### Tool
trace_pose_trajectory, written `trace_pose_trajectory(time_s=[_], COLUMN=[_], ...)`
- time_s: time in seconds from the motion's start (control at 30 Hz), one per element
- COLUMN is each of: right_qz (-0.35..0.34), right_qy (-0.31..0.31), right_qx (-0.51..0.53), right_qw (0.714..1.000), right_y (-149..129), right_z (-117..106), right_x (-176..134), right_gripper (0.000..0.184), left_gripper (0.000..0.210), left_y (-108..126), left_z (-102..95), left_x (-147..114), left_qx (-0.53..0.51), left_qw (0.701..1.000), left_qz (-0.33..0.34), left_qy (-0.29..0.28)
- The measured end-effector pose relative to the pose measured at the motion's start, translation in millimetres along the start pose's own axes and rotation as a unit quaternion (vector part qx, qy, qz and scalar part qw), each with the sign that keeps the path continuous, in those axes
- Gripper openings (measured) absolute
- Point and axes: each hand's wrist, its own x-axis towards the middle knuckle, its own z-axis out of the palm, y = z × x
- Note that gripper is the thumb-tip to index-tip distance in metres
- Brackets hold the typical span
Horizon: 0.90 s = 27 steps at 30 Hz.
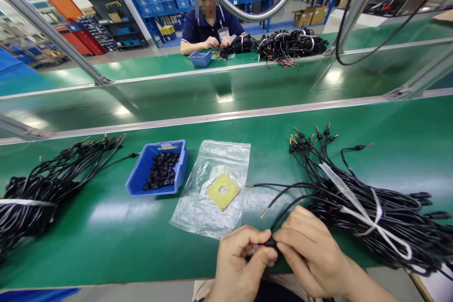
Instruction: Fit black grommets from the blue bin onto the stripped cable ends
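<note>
My left hand and my right hand meet near the front edge of the table. Between their fingertips is a small black cable fitting, pinched from both sides and partly covered by the fingers. A black cable runs from it up and right into a large tied bundle of black cables, beside my right hand. Two other loose cable ends with bare coloured wires lie just beyond my hands. Past my left hand, a clear zip bag lies flat, with a yellow square plate with a round hole on it.
A blue bin of small black fittings stands left of the bag. Another cable bundle lies at the far left. Metal rails cross behind the green table. Opposite, a person handles cables beside a small blue bin.
</note>
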Motion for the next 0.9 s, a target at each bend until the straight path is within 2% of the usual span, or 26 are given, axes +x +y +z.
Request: trace_pose_trajectory(time_s=[0.17, 0.27, 0.33, 0.57, 0.7, 0.8, 0.9], right_qz=[-0.009, -0.011, -0.015, 0.008, 0.0, 0.008, 0.031], right_qy=[0.005, 0.005, 0.005, 0.006, -0.002, -0.034, -0.076], right_qx=[-0.014, -0.019, -0.019, -0.029, -0.027, 0.013, 0.031], right_qw=[1.0, 1.0, 1.0, 1.0, 1.0, 0.999, 0.996], right_y=[1, 2, 1, 1, 1, -3, -6], right_z=[4, 5, 4, -1, -8, -18, -27], right_x=[-3, -4, -4, -4, -5, 1, 10], right_gripper=[0.018, 0.019, 0.019, 0.016, 0.015, 0.016, 0.02], left_gripper=[0.011, 0.011, 0.014, 0.04, 0.031, 0.022, 0.021], left_y=[11, 13, 13, 11, 13, 18, 25], left_z=[6.9, 7.7, 7.1, -1.1, -4.7, -4.4, -0.7], left_x=[8, 9, 9, 1, -4, -7, -11], left_qx=[0.089, 0.122, 0.112, 0.037, 0.052, 0.139, 0.206], left_qw=[0.992, 0.986, 0.989, 0.998, 0.996, 0.99, 0.971], left_qz=[0.084, 0.106, 0.091, -0.037, -0.023, 0.011, -0.002], left_qy=[0.017, 0.025, 0.024, 0.037, 0.066, 0.006, -0.121])
